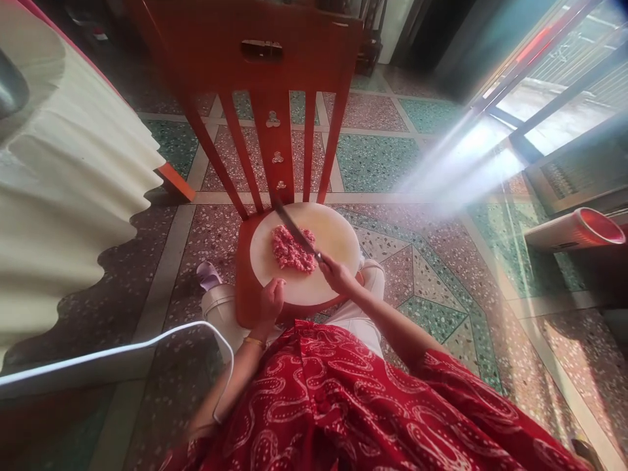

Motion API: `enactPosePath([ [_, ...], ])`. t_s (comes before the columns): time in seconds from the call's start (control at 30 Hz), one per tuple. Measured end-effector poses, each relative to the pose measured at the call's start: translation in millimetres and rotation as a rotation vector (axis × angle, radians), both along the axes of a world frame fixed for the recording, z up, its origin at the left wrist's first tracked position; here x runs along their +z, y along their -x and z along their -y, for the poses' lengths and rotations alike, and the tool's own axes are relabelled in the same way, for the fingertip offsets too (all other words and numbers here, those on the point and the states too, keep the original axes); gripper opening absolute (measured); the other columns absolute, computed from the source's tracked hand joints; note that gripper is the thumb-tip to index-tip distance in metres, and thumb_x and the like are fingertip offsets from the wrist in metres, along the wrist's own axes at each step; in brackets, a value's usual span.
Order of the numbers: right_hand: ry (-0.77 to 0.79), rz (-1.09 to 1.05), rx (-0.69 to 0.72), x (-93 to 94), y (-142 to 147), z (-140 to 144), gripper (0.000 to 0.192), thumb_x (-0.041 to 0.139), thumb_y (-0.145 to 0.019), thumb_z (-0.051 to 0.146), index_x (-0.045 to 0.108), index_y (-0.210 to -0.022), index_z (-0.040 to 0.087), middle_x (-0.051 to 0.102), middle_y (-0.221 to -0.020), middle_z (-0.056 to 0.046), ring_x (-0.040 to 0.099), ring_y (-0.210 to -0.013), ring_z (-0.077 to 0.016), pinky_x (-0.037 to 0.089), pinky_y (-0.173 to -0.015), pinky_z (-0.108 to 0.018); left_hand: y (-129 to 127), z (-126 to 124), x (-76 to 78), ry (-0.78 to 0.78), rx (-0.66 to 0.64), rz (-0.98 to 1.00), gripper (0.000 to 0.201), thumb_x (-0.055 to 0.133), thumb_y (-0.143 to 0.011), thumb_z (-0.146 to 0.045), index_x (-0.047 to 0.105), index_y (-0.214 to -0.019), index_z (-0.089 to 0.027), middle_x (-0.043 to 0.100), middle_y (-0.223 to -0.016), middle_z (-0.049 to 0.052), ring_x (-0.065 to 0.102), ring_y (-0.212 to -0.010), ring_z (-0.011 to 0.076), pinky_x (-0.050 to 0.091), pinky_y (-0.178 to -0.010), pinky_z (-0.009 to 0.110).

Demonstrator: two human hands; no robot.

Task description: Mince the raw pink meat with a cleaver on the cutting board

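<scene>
Minced meat [289,252] is spread in a rough patch on the left part of a round, pale cutting board [338,239], which is set on the seat of a reddish-brown wooden chair [248,288]. A knife [296,230] is gripped by its handle in the right hand [338,276], with the fingers wrapped around it; its dark blade is pointed away from the body and slanted to the left over the meat, though whether the two are touching cannot be told. The left hand [272,299] is curled into a loose fist at the near left edge of the board, just short of the meat, and nothing can be seen held in it. A bracelet [255,341] is worn on the left wrist. A white cable [147,341] is stretched across the lower left, and a cream cloth [83,170] is draped beyond it.
</scene>
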State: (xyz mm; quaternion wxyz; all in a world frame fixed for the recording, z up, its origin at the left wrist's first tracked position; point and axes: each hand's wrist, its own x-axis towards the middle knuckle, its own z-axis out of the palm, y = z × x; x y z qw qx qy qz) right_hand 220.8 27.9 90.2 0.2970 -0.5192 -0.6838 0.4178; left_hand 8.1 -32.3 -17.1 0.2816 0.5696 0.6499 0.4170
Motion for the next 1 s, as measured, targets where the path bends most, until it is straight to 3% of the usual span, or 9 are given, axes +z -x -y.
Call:
enactPosePath([
  [0.1,0.223,0.04,0.043,-13.1,-4.4,3.5,0.041,0.043,-0.087,0.043,0.058,-0.117,0.019,0.042,-0.05,0.006,0.04,-0.04,-0.0084,0.037,-0.039,-0.019,-0.5,0.6,3.2,0.011,-0.004,-0.015,0.028,0.035,-0.089,-0.034,0.056,-0.079,-0.019,0.06,-0.069,0.001,0.055,-0.065,0.0133,0.042,-0.063,0.024],
  [0.17,0.289,-0.014,0.08,-9.2,-8.4,1.3,0.046,0.04,-0.088,0.047,0.05,-0.124,0.02,0.037,-0.049,0.009,0.034,-0.035,-0.0074,0.032,-0.034,-0.018,-0.3,0.5,4.8,0.021,-0.01,-0.004,0.029,0.035,-0.089,-0.034,0.057,-0.079,-0.018,0.059,-0.069,0.001,0.055,-0.064,0.013,0.042,-0.062,0.023],
  [0.3,0.075,0.014,0.096,15.2,-24.2,-24.5,0.039,0.041,-0.088,0.047,0.052,-0.114,0.019,0.047,-0.06,0.006,0.044,-0.044,-0.0072,0.038,-0.044,-0.018,0.7,0.1,4.1,0.036,-0.006,0.003,0.028,0.035,-0.088,-0.034,0.058,-0.083,-0.018,0.06,-0.07,0.001,0.055,-0.062,0.0128,0.042,-0.059,0.023],
  [0.37,-0.071,0.134,0.015,22.1,-36.9,-45.9,0.033,0.042,-0.086,0.046,0.056,-0.098,0.018,0.051,-0.064,0.003,0.048,-0.051,-0.0082,0.038,-0.049,-0.019,0.7,0.2,3.4,0.041,-0.006,0.001,0.028,0.035,-0.088,-0.034,0.058,-0.084,-0.018,0.061,-0.071,0.001,0.055,-0.062,0.0128,0.042,-0.059,0.023],
  [0.43,-0.09,0.24,-0.064,21.3,-51.0,-68.9,0.033,0.041,-0.086,0.047,0.056,-0.083,0.017,0.05,-0.06,0.003,0.047,-0.05,-0.0086,0.037,-0.049,-0.019,0.3,0.4,3.3,0.041,-0.007,0.0,0.028,0.035,-0.087,-0.033,0.058,-0.084,-0.018,0.061,-0.071,0.001,0.055,-0.062,0.0129,0.042,-0.059,0.023],
  [0.6,0.053,0.355,-0.057,-2.5,-81.2,-126.6,0.038,0.039,-0.087,0.047,0.051,-0.066,0.018,0.046,-0.049,0.005,0.045,-0.04,-0.0075,0.033,-0.045,-0.019,0.4,-0.4,3.4,0.023,-0.014,-0.05,0.028,0.036,-0.089,-0.034,0.057,-0.081,-0.018,0.06,-0.068,0.001,0.056,-0.064,0.013,0.043,-0.062,0.023],
  [0.77,0.106,0.507,0.09,-29.0,-91.3,-190.0,0.041,0.041,-0.087,0.049,0.052,-0.063,0.017,0.049,-0.05,0.004,0.044,-0.041,-0.0064,0.034,-0.047,-0.019,2.4,-0.7,1.9,0.032,-0.023,-0.063,0.027,0.035,-0.09,-0.033,0.057,-0.081,-0.019,0.06,-0.067,0.001,0.057,-0.062,0.0125,0.043,-0.06,0.022],
  [0.9,0.17,0.566,0.229,-44.4,-68.8,-235.8,0.039,0.041,-0.087,0.048,0.056,-0.071,0.016,0.047,-0.049,0.004,0.043,-0.04,-0.0062,0.031,-0.043,-0.018,3.2,-1.1,0.4,0.047,-0.014,-0.066,0.027,0.036,-0.09,-0.032,0.057,-0.08,-0.018,0.06,-0.068,0.002,0.057,-0.063,0.0125,0.043,-0.059,0.022],
  [1.0,0.125,0.631,0.439,-53.3,-32.8,-259.3,0.038,0.04,-0.088,0.045,0.059,-0.075,0.015,0.046,-0.049,0.003,0.042,-0.041,-0.0067,0.029,-0.043,-0.019,3.4,-1.8,-0.1,0.067,-0.007,-0.075,0.027,0.036,-0.09,-0.031,0.057,-0.08,-0.018,0.061,-0.068,0.002,0.057,-0.064,0.0128,0.043,-0.06,0.023],
])
